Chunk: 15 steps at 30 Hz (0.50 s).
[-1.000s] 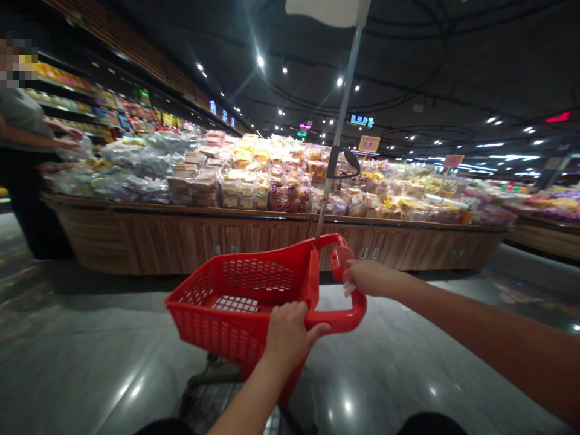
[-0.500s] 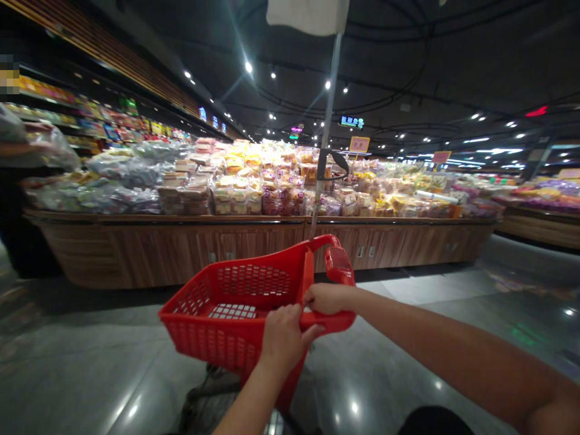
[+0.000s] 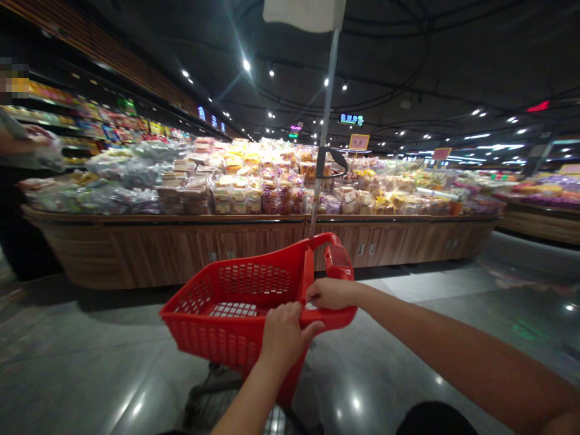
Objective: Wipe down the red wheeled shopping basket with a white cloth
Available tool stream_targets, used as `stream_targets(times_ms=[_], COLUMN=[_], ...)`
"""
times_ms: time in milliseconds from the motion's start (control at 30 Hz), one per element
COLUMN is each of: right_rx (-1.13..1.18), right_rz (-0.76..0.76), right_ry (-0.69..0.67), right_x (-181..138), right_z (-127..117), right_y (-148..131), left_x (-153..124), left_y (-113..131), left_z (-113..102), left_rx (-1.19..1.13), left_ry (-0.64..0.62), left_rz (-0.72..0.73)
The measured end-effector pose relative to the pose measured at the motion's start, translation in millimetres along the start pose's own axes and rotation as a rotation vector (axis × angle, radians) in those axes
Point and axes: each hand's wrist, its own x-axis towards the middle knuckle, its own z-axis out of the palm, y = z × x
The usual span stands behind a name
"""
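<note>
A red plastic shopping cart [image 3: 217,329] stands before me, with slotted basket walls and a looped handle on its right side. My left hand [image 3: 285,329] is wrapped over the basket's near rim, its thumb on the edge. Just right of it, my right hand [image 3: 334,294] is closed in a fist over the handle frame. A small white bit [image 3: 310,306] shows under its curled fingertips; I cannot tell what it is. Inside the basket, the slotted red wall and pale mesh floor are visible. A grey pole [image 3: 328,90] rises behind the cart handle, with a white panel on top.
A long wooden display counter [image 3: 163,251] runs across the front, heaped with packaged bread and snacks [image 3: 254,181]. At the far left a person [image 3: 27,199] holds a clear plastic bag. Shelves [image 3: 99,121] line the left wall; another counter [image 3: 539,217] stands at right.
My right hand has lifted slightly, and more of the white bit shows beneath it. The person at the left has shifted their arm and bag. The cart stays almost in place.
</note>
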Motion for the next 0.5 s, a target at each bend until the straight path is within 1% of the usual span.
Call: stream_targets(times_ms=[100, 133, 167, 200, 267, 333, 367, 433, 500], right_rx=[0.001, -0.018, -0.041, -0.079, -0.173, -0.205, -0.184, -0.071, 0.09], right_rz=[-0.033, -0.046, -0.091, -0.09, -0.033, -0.028, -0.035, -0.015, 0.069], right_ry=[0.17, 0.226, 0.273, 0.357, 0.533, 0.688, 0.772, 0.969, 1.18], right_x=[-26.4, -38.1, -49.5, -59.8, -75.4, -83.8, -85.8, -86.0, -81.1], right_z=[5.9, 10.6, 17.8, 27.5, 52.3, 78.3, 89.4, 106.2, 117.4], right_y=[-9.8, -14.7, -19.6, -23.8, -27.8, -23.4, -18.7, -8.3, -2.5], left_x=[0.7, 0.9, 1.2, 1.5, 2.1, 2.6, 2.9, 3.3, 3.4], left_y=[-1.3, -2.0, -2.7, -3.4, -4.8, -5.8, -6.1, -6.1, -5.5], left_z=[1.4, 2.0, 2.6, 3.0, 3.0, 2.2, 1.6, 0.6, 0.4], left_rx=[0.016, 0.017, 0.015, 0.011, -0.004, -0.023, -0.028, -0.035, -0.037], left_ry=[0.002, 0.002, 0.003, 0.005, 0.004, 0.0, -0.005, -0.014, -0.021], left_rz=[0.006, 0.009, 0.013, 0.02, 0.041, 0.058, 0.061, 0.061, 0.058])
